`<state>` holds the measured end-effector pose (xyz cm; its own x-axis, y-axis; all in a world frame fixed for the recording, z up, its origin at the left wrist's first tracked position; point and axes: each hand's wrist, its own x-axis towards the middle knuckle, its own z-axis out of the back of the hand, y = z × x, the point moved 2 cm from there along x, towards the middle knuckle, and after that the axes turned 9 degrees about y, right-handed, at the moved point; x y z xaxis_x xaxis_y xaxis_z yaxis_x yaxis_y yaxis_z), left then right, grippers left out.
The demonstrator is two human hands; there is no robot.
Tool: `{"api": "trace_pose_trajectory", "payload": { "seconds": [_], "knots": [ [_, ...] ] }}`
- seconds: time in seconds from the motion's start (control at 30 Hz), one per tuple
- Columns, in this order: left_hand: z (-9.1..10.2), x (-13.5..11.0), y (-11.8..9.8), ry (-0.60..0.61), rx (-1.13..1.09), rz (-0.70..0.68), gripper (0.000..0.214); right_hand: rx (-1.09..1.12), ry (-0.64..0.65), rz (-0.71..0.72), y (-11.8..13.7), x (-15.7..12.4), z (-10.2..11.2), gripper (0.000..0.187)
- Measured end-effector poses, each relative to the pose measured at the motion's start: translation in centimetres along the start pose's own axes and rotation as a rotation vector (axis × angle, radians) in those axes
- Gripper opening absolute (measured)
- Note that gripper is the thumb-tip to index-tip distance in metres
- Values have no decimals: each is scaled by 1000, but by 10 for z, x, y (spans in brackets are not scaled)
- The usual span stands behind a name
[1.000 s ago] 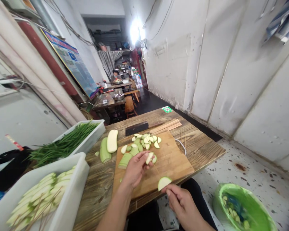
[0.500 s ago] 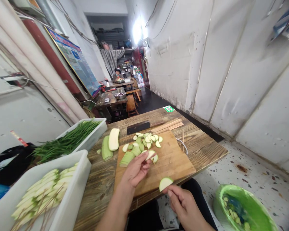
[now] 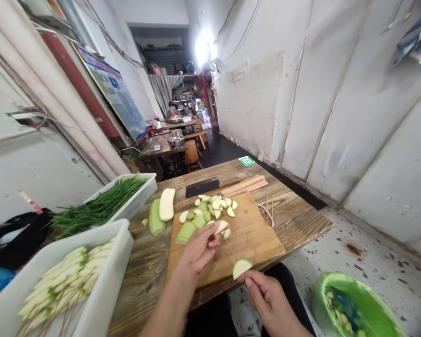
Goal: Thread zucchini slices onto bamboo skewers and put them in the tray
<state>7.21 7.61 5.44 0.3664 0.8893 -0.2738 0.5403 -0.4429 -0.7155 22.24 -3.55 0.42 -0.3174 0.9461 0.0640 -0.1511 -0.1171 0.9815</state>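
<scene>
Over the wooden cutting board (image 3: 256, 234), my left hand (image 3: 201, 248) pinches a pale zucchini slice (image 3: 221, 227). Near the board's front edge, my right hand (image 3: 268, 295) is closed on a thin bamboo skewer. A half-round zucchini slice (image 3: 242, 268) sits on it right at my fingertips. The skewer is faint and points up toward my left hand; its grip end is hidden in my right hand. Loose cut slices (image 3: 215, 204) and a fanned row of sliced zucchini (image 3: 186, 231) lie on the board, partly behind my left hand.
Beyond the board lie a cleaver (image 3: 202, 187) and a bundle of bamboo skewers (image 3: 247, 185). Peeled zucchini halves (image 3: 166, 205) rest left of it. White tubs hold skewered slices (image 3: 61, 276) and green chives (image 3: 101, 206). A green bin (image 3: 323, 299) stands on the floor at right.
The view has shifted very slightly. My left hand's slice has moved a little to the right; my right hand keeps almost the same place.
</scene>
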Motion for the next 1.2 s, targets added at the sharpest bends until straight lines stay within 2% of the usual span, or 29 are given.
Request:
{"api": "trace_pose_trajectory", "payload": {
  "seconds": [0.47, 0.83, 1.2],
  "knots": [
    [-1, 0, 1, 6, 44, -14, 7, 19, -25, 4, 1, 0, 0, 36],
    [-3, 2, 5, -21, 156, -77, 25, 33, -45, 0, -1, 3, -4, 36],
    [-8, 5, 6, -47, 121, -51, 21, 26, -111, 10, -5, 6, -9, 36]
  ]
}}
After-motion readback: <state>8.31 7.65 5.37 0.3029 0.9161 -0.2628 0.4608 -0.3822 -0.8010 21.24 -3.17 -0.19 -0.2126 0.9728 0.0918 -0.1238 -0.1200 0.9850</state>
